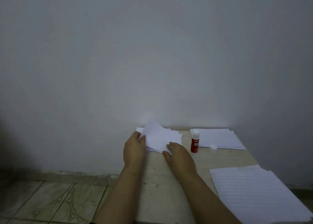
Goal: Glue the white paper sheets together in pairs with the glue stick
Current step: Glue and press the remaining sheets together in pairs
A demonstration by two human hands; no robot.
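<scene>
The small white sheets (pixel 160 139) lie in a loose pile at the far left corner of the worktop (pixel 162 186), against the wall. My left hand (pixel 134 149) pinches the left edge of the top sheet between thumb and fingers, lifting it so it stands tilted above the pile. My right hand (pixel 177 153) rests flat on the pile's near right corner, fingers fairly straight, pressing it down.

The glue stick (pixel 194 141) stands upright just to the right of the pile, uncapped, with its white tip exposed. Its cap (pixel 213 148) sits on the worktop a little further right, touching the edge of a lined sheet stack (pixel 220 138) at the far right. A second lined stack (pixel 259 193) lies near me at the right edge.

Assessment: the open stick suggests gluing is under way. Whether any pairs in the pile are already joined cannot be told from here. I judge the present step to be separating or aligning a sheet; several sheets appear left to pair.
</scene>
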